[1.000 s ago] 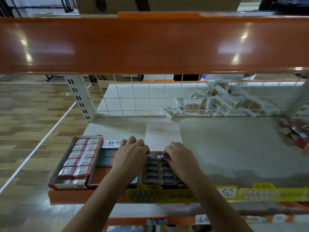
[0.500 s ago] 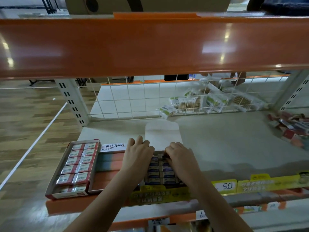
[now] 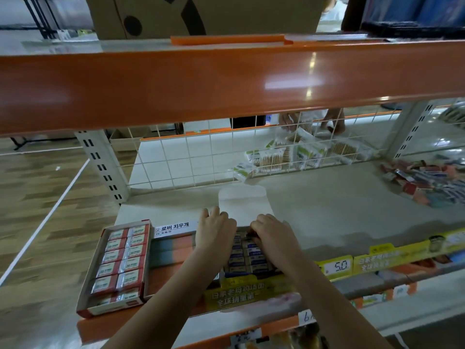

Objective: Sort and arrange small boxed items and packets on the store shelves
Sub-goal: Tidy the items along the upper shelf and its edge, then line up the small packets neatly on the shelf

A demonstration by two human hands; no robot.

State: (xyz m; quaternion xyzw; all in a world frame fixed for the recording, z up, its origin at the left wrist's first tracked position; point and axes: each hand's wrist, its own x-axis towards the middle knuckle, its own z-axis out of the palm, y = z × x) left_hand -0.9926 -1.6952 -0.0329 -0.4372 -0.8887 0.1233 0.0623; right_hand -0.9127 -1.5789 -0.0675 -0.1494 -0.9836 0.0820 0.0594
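The pale grey shelf [image 3: 327, 210] ran between orange beams, with a wire mesh back [image 3: 191, 159] and a wood-patterned floor [image 3: 37, 197] visible past its left end. A thick orange upper beam [image 3: 226, 79] crossed the whole view, and a cardboard carton [image 3: 201, 13] stood on the level above it. Yellow price strips [image 3: 377, 260] lined the shelf's front edge.

At the front left corner sat an open tray of red-and-white small boxes [image 3: 120, 260], two columns deep. Just beside it lay a flat orange and blue carton [image 3: 171, 253] with a white printed label [image 3: 173, 226]. Near the shelf's right end a loose heap of small packets [image 3: 422, 180] was blurred and cut by the frame. Cotton-swab packs [image 3: 289, 157] lay behind the mesh, where another person's hands [image 3: 332, 120] showed only in part.

Near the front edge at the middle stood the open box of blue-and-white small boxes [image 3: 247, 255], its white flap [image 3: 242, 202] folded back onto the shelf. Much of it was covered by the forearms.

The left hand [image 3: 216, 233] lay palm down, fingers together and bent, over the box's left side. The right hand [image 3: 270, 230] curled its fingertips down at the box's far row; whether it pinched anything could not be made out.
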